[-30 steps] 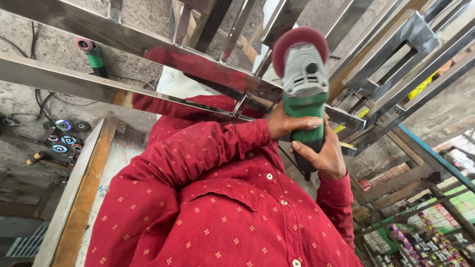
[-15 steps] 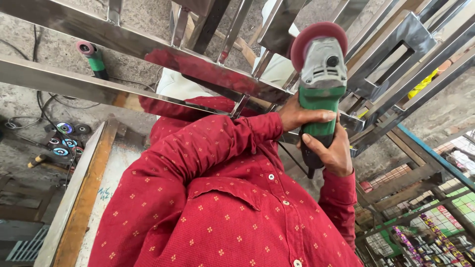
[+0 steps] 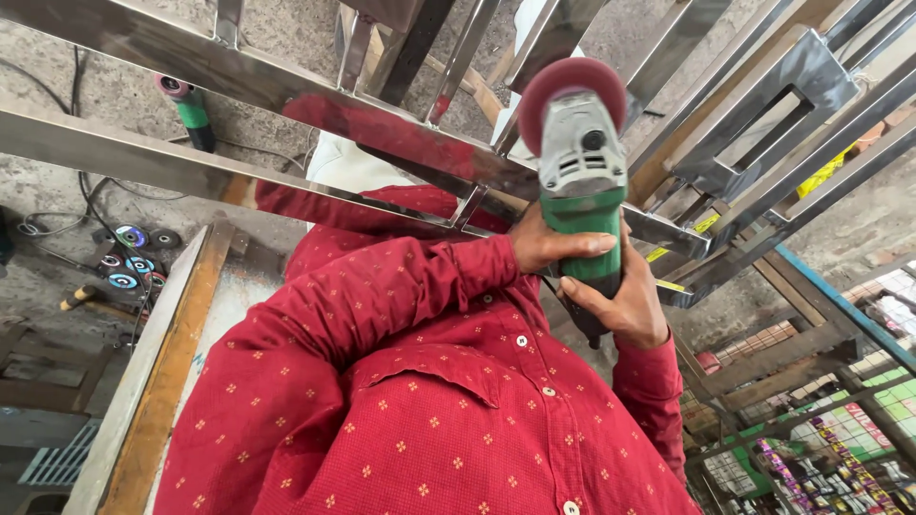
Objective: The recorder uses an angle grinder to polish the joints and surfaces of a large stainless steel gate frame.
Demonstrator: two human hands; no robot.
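Both my hands hold a green angle grinder [image 3: 582, 191] with a grey head and a dark red disc [image 3: 572, 91]. My left hand [image 3: 553, 243] wraps the green body from the left, its red sleeve crossing my chest. Just below it, my right hand [image 3: 620, 305] grips the lower end of the tool. The disc sits against the polished steel bars of a frame [image 3: 382, 133] in front of me. My red patterned shirt [image 3: 429, 420] fills the lower part of the view.
A second green grinder [image 3: 191, 110] lies on the concrete floor at upper left, with loose discs [image 3: 129, 257] and cables beside it. A wooden plank [image 3: 172, 362] runs along the left. More steel bars [image 3: 782, 105] stand at upper right, and a blue-edged rack [image 3: 830, 305] at right.
The grinder shifted slightly right along the bars and then back left. Both hands kept their grip on it throughout.
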